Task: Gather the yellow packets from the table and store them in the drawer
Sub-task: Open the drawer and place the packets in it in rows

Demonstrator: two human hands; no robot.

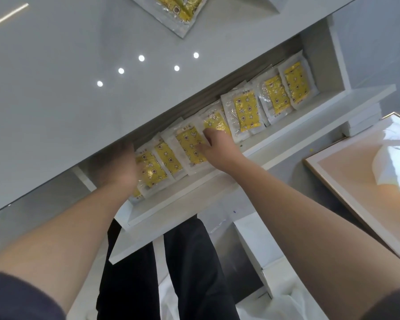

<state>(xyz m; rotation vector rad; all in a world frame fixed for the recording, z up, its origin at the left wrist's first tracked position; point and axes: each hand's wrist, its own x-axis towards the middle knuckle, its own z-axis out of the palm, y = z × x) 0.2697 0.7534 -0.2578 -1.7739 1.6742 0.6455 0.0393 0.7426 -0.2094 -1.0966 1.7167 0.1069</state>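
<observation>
The white drawer (194,197) is pulled out under the table edge. It holds a slanted row of several yellow packets (245,112) in clear wrappers. My right hand (219,148) reaches into the middle of the row, and its fingers and thumb pinch one yellow packet (214,122) there. At the row's left end my left hand (125,169), blurred, has its fingers extended against the leftmost packets (151,172), partly under the table edge. More yellow packets (178,12) lie on the glossy white table (56,100) at the top of the view.
A wooden-framed glossy panel (356,181) lies at the right. My dark trousers (189,273) are below the drawer front. White boxes and plastic wrapping (252,250) lie on the floor by my legs.
</observation>
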